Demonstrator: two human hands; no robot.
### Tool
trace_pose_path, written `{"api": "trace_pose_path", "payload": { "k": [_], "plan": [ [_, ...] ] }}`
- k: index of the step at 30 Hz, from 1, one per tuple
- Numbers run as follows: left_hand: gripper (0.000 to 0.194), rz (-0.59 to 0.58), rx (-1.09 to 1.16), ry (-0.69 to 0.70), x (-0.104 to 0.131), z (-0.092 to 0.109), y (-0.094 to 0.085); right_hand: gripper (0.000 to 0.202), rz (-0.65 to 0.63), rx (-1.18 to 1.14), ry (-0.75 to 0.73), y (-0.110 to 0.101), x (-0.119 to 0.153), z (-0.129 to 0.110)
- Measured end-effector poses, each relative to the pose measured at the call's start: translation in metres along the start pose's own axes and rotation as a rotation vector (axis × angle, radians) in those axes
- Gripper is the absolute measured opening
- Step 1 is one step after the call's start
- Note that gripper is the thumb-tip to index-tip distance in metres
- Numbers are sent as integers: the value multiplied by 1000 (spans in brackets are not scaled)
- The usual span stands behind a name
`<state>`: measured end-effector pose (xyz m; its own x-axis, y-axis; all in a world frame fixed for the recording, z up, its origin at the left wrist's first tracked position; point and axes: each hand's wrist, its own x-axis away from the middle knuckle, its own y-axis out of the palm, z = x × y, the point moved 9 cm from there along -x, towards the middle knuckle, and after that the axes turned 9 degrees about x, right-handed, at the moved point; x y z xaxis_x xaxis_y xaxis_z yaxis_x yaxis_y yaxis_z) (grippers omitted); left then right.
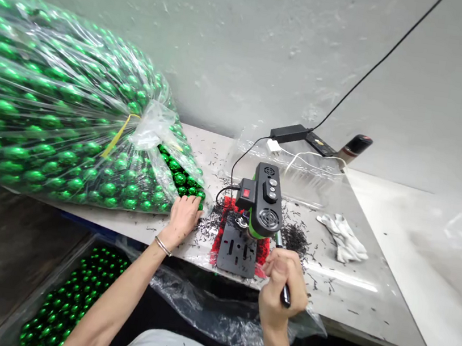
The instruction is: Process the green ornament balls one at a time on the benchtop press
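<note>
My left hand (183,221) reaches to the torn opening of a large clear plastic bag (150,127). Its fingers are slightly apart and rest on the shiny green balls (181,179) in that opening; the fingertips are partly hidden. My right hand (285,286) is wrapped round the black-ended lever (286,296) of a small bench drill press (267,201). The press has a black and green head, a red switch and a slotted black base plate (237,251). Under the base lies a red mat (263,252). I see no ball on the plate.
Black shavings (294,238) litter the white table (354,276). White gloves (342,237) lie at the right. Behind the press are a power adapter (290,132), a clear plastic tray (306,189) and cables. Below left, a lined container holds many green balls (72,294).
</note>
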<state>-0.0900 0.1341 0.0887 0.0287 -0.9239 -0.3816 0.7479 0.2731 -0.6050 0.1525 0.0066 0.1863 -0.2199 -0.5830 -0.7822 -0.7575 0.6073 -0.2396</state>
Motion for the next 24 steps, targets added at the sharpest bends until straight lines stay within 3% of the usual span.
{"api": "trace_pose_path", "payload": {
  "k": [3, 6, 11, 14, 16, 20, 24],
  "plan": [
    [9, -36, -5, -8, -8, -7, 4, 30, -1, 8, -5, 0, 1, 0],
    [23, -57, 109, -72, -4, -10, 2, 30, -10, 5, -11, 1, 2, 0],
    [53, -137, 808, -429, 25, -14, 15, 30, 5, 10, -21, 0, 1, -1],
    [55, -169, 1207, -639, 52, -6, 38, 30, 6, 6, -18, 0, 2, -1],
    [53, -181, 1358, -758, 67, -1, 53, 30, -5, 6, -20, 1, 2, -1],
    [51, -197, 1432, -878, 82, 5, 77, 28, -14, 10, -41, 1, 2, -3],
    [50, -166, 1286, -786, 78, 7, 85, 29, -19, 20, -48, 1, 1, -4]
  ]
}}
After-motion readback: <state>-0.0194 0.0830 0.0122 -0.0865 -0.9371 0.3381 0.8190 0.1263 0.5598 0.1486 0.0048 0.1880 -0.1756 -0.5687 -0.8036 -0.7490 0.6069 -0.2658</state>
